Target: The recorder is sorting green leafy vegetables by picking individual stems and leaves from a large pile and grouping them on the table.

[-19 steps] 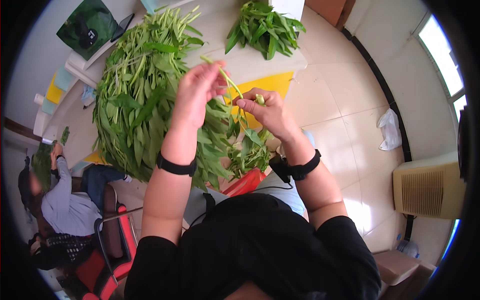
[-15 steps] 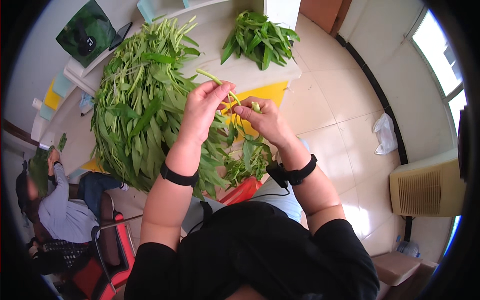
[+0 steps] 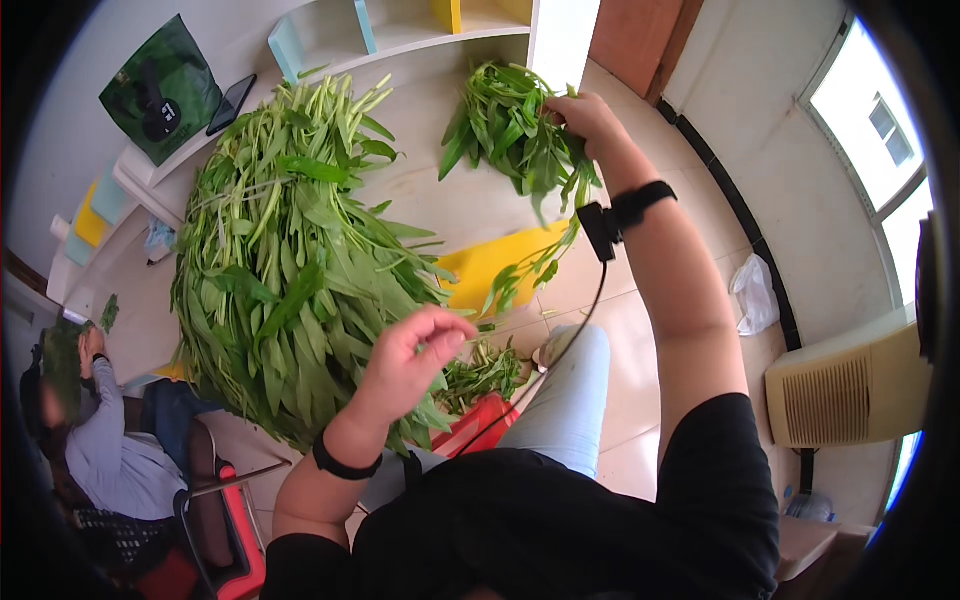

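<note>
My right hand (image 3: 590, 122) reaches out over the smaller pile of water spinach (image 3: 500, 115) at the far edge of the table. It is closed on a water spinach sprig (image 3: 545, 180), whose long leafy end dangles past the table edge; the fingertips are partly hidden among leaves. Nearer my body, my left hand (image 3: 415, 360) hovers by the large heap of water spinach (image 3: 300, 230), thumb and forefinger loosely apart and nothing visible between them. The heap's stems point away from me, its leaves hang toward me.
Below the table edge, a red bag (image 3: 478, 425) holds leafy scraps (image 3: 485, 375). A green pouch (image 3: 165, 90) and a phone (image 3: 232, 103) sit on the shelf at left. Another person (image 3: 120, 430) sits at far left, handling greens. A cable (image 3: 590, 310) hangs from my right wrist.
My hands were together, holding a bent stem in front of me. The right has swung far and right to the smaller pile with a sprig; the left has drawn back toward me, letting go.
</note>
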### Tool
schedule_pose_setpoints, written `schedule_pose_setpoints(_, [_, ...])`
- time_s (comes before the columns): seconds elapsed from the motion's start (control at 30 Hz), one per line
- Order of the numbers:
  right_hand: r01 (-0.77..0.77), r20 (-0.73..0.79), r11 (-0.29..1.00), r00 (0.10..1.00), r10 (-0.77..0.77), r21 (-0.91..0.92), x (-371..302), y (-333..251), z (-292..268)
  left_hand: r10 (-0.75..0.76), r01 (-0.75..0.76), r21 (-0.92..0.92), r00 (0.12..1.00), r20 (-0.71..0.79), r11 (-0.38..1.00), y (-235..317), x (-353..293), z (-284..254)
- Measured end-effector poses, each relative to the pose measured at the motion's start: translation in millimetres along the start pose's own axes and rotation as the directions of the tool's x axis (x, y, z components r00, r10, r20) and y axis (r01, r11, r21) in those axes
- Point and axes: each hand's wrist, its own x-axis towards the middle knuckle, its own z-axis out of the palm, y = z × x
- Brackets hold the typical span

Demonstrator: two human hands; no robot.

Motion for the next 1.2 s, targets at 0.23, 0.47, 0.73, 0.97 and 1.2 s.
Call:
schedule_pose_setpoints(0.23, [-0.086, -0.064, 0.967, 0.995, 0.073, -0.238, 121, -5, 29, -0.065, 0.061, 0.061, 0.995, 0.074, 0.996, -7, 12, -10])
schedule_pose_setpoints(0.47, [0.027, -0.097, 0.921, 0.993, -0.069, -0.388, 215, -3, 52, -0.132, 0.131, 0.017, 0.986, 0.102, 0.991, -22, 26, -16])
schedule_pose_setpoints(0.73, [0.057, 0.000, 0.991, 0.998, -0.057, 0.122, 158, -18, 44, -0.173, 0.171, 0.036, 0.983, 0.058, 0.985, -22, 38, -19])
schedule_pose_setpoints(0.97, [0.044, 0.241, 0.833, 0.948, -0.209, 0.551, 27, -30, 20, -0.108, 0.108, -0.016, 0.994, 0.007, 0.994, -8, 38, -8])
schedule_pose_setpoints(1.2, [-0.190, 0.389, 0.523, 0.870, -0.303, 0.831, -80, -8, 14, 0.142, -0.144, -0.038, 0.989, -0.040, 0.989, 11, 66, 20])
